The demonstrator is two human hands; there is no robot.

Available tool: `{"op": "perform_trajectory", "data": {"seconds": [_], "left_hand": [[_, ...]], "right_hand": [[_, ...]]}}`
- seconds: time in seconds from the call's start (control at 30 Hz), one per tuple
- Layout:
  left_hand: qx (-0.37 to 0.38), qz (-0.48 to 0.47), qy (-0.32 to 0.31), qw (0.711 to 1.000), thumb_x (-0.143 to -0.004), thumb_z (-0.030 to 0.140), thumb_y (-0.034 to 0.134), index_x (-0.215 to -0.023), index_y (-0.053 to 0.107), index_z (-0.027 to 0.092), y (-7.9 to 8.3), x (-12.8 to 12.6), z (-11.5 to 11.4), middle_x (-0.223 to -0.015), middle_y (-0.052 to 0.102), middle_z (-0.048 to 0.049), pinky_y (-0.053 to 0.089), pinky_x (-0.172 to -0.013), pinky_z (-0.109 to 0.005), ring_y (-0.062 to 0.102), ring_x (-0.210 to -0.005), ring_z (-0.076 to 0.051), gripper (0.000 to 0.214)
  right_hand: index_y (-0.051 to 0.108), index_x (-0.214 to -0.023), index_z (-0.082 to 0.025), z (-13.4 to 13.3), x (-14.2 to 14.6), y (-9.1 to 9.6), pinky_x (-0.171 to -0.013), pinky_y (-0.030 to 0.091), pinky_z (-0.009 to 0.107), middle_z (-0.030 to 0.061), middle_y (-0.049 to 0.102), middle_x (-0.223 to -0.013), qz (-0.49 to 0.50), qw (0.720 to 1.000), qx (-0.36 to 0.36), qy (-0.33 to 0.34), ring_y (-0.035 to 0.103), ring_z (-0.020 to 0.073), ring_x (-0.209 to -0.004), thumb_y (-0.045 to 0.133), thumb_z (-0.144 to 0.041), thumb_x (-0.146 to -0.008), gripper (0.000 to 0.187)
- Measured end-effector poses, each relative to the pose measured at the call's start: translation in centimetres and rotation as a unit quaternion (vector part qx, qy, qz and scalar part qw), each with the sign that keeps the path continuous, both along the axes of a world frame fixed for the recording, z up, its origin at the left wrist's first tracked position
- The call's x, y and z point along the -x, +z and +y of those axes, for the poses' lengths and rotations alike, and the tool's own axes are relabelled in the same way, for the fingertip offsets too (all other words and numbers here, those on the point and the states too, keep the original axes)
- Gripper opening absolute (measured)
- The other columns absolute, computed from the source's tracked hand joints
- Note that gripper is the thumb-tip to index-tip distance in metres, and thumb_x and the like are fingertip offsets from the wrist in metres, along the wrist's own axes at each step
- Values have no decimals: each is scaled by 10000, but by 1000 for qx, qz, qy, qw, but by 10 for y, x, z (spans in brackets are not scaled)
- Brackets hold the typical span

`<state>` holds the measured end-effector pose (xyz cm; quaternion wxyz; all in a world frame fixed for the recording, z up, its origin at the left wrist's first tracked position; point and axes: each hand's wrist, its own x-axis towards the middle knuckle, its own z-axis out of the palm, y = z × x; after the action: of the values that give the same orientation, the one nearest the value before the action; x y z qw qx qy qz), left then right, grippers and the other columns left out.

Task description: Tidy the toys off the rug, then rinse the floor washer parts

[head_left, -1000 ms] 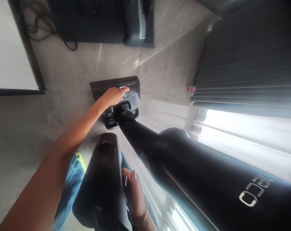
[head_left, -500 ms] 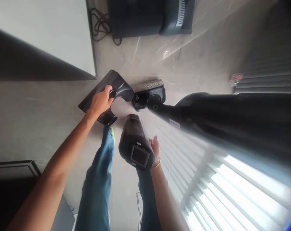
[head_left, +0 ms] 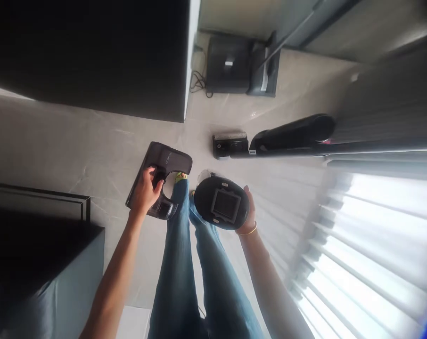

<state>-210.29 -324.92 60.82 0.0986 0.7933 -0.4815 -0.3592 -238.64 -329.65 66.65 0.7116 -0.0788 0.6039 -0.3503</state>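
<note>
My left hand is closed on a dark, glossy floor-washer brush cover with a rounded cut-out and a brand name on it. My right hand grips a floor-washer water tank from its right side. The tank's black oval end, with a square filter-like recess, faces me; its clear body is mostly hidden behind. Past both hands, the floor washer lies with its head on the floor and a pale roller showing along the far edge. Neither hand touches it.
A dark cabinet fills the upper left. Beyond the floor washer sits a black box-like unit with a coiled cable beside it. Bright window blinds stand at the right, and dark furniture at the lower left.
Both hands have come away from the floor washer, carrying the brush cover and the tank. The tank's end now faces me more directly. My view has pulled back, showing more of the room.
</note>
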Motion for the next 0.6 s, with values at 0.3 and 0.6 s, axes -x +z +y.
{"op": "perform_trajectory", "data": {"seconds": [0.3,0.6], "left_hand": [[62,-9,236,970,-915,392,515,-1273,382,188,164,-72,129,-962,679,-93,557,-750,-383,715,-863,-275,433],[48,-37,407,911,-882,374,522,-1265,416,189,242,-251,261,-1006,699,-114,539,-742,-379,716,-915,-305,438]], "right_hand": [[735,-882,-283,-2,-124,167,-844,558,375,-17,766,-924,-6,984,142,105,696,208,-922,669,-442,-765,208],[540,-519,-254,-17,-370,255,-537,446,300,-43,500,-439,-58,929,185,316,454,131,-432,623,-369,-768,287]]}}
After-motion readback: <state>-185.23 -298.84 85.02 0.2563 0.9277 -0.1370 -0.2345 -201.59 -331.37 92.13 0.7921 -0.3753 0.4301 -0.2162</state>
